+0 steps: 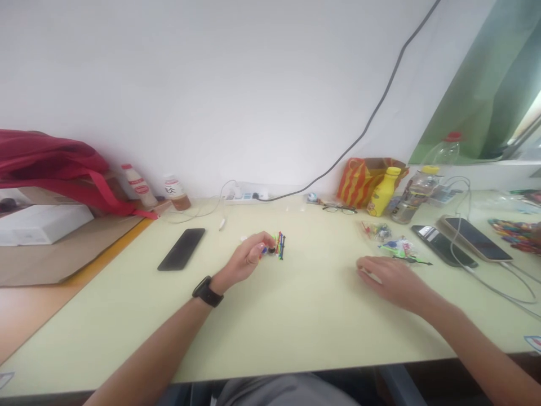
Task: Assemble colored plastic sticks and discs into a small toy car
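My left hand (244,260), with a black watch on the wrist, is curled at the middle of the table. Small blue and black bits show by its thumb and fingertips; what exactly the fingers hold is too small to make out. Just right of those fingertips, several thin coloured plastic sticks (282,246) lie side by side, red, blue and black among them. My right hand (391,280) rests low over the table, fingers loosely bent and thumb apart, with nothing visible in it. Beyond it are small plastic pieces (399,247), white, blue and green, and a dark thin stick (416,260).
A black phone (181,249) lies at left, near a cardboard sheet (67,254). Two phones (443,246) with white cables are at right. Along the wall stand bottles (384,192), a striped bag (354,183), glasses (339,209) and a power strip (245,194).
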### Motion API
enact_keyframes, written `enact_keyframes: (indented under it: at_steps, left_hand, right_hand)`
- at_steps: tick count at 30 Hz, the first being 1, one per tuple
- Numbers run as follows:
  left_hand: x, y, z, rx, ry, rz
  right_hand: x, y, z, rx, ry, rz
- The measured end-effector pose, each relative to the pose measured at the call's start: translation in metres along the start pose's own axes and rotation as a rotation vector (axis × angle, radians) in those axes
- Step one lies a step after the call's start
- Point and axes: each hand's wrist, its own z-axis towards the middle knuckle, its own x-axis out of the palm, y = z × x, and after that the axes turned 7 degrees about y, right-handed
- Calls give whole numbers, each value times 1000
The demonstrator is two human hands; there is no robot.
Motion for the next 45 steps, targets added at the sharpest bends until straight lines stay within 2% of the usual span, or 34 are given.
enact_keyframes:
  at_steps: [3, 7, 9, 11, 17, 20, 26, 37, 45]
  left_hand:
    - [-4, -2, -1, -37, -55, 36]
    - [-4, 1, 3, -91, -204, 181]
    - [-4, 4, 4, -120, -268, 304]
    - [-5, 8, 4, -109, -281, 412]
    - [-5, 14, 0, -62, -193, 576]
    - [-4, 14, -1, -46, -147, 620]
    - [-3, 13, -3, 0, -98, 698]
    - [0, 17, -1, -1, -70, 763]
    - [2, 18, -2, 15, -81, 720]
  right_hand:
    - [-1, 23, 31, -59, 157, 51]
    - [1, 45, 69, -160, 330, 102]
    - [0, 53, 84, -204, 394, 92]
    - [-2, 59, 95, -230, 411, 56]
    - [-1, 71, 103, -208, 368, 139]
    - [9, 76, 101, -155, 264, 249]
    - [30, 91, 101, -192, 75, 405]
    - [42, 126, 124, -142, 24, 475]
    - [45, 126, 127, -142, 37, 498]
